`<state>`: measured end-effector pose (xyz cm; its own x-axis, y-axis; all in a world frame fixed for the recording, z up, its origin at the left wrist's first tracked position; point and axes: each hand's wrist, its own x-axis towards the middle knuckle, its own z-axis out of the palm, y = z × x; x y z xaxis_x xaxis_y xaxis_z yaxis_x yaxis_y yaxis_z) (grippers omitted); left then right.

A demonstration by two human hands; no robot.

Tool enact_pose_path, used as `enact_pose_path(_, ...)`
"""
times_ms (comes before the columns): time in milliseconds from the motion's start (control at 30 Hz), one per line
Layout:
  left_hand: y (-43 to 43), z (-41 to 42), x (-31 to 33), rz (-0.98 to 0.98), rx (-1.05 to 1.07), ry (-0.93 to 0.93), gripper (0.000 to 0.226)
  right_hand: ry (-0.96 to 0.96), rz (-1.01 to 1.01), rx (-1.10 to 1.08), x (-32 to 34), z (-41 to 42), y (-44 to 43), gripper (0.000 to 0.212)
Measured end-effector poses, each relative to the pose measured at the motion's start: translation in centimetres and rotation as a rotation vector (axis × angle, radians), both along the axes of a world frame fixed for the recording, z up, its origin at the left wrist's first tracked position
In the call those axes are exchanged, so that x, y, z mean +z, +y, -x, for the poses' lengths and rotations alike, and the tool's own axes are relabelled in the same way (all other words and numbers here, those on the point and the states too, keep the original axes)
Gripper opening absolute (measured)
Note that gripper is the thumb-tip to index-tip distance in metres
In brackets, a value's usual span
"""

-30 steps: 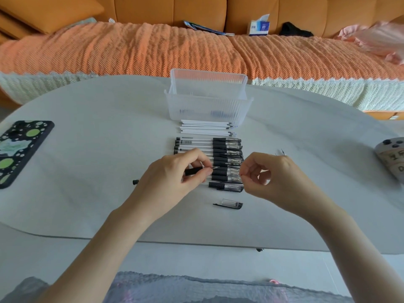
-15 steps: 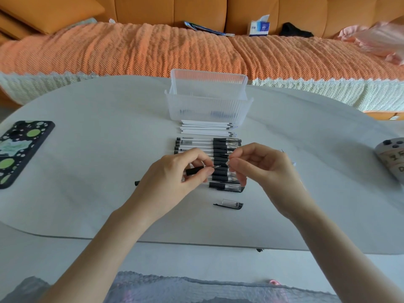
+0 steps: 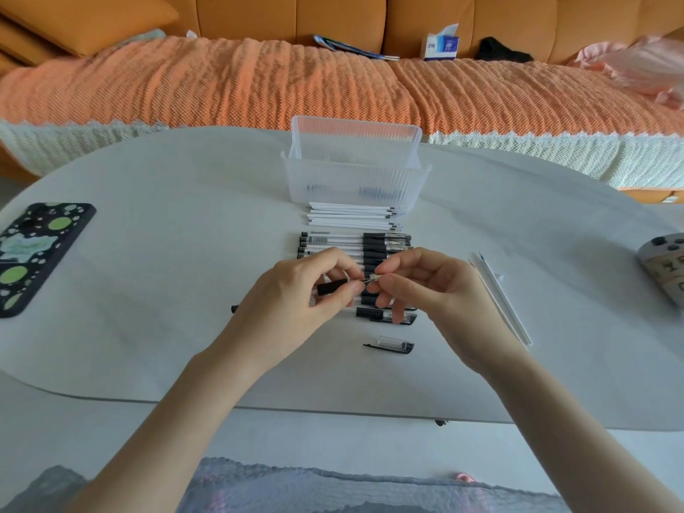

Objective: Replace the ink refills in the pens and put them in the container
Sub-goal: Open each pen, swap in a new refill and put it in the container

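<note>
Pen (image 3: 331, 286) is pinched level in the left grip (image 3: 292, 301), just over the row (image 3: 355, 240) — steadied, I judge, so the right grip (image 3: 425, 290), pinching its tip, can twist it. Cap (image 3: 392, 344) lies just nearer than the grips; refills (image 3: 351, 216) and container (image 3: 355, 179) lie beyond.

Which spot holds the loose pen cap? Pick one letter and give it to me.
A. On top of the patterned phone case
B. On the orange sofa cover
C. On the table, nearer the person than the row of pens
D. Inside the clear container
C: the pen cap lies by itself on the table, on the near side of the row of pens.
</note>
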<state>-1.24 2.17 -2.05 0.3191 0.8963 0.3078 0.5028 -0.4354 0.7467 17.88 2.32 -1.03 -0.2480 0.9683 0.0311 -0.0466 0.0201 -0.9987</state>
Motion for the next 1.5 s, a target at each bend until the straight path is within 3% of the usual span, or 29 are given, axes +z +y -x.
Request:
enact_pose_path(367, -0.21, -0.44, -0.16, 0.049, -0.017, -0.054, 0.009, -0.099, -0.051, -0.010, 0.07, 0.11, -0.23, 0.007)
enact_pose_path(600, -0.12, -0.33, -0.10, 0.025, -0.019, 0.021, 0.012, -0.466, -0.183, -0.032, -0.49, -0.07, -0.43, 0.010)
enact_pose_path(733, -0.17, -0.31, 0.02, 0.030, -0.028, 0.026, 0.013, -0.441, -0.238, 0.008, 0.10, -0.37, -0.49, 0.020)
enact_pose_path(933, -0.44, -0.38, 0.43, 0.096, -0.027, -0.002, 0.020, -0.540, -0.277, 0.011, -0.10, -0.14, -0.54, 0.005)
enact_pose_path(1033, -0.51, -0.34, 0.63, 0.095, -0.022, -0.010, 0.025, -0.594, -0.318, -0.005, 0.23, -0.14, -0.55, 0.025)
enact_pose_path(1133, -0.46, -0.32, 0.64, 0.098, -0.033, -0.009, 0.024, -0.508, -0.294, -0.002, 0.45, -0.38, -0.50, 0.017)
enact_pose_path(1233, -0.41, -0.33, 0.52, 0.083, -0.034, 0.003, 0.024, -0.540, -0.305, 0.028, 0.15, -0.32, -0.53, 0.005)
enact_pose_path(1367, -0.46, -0.39, 0.40, 0.070, -0.031, 0.011, 0.023, -0.606, -0.331, -0.020, -0.09, -0.28, -0.36, 0.037)
enact_pose_path(1500, -0.41, -0.33, 0.50, 0.084, -0.044, 0.000, 0.024, -0.556, -0.310, 0.028, 0.43, -0.36, -0.48, 0.013)
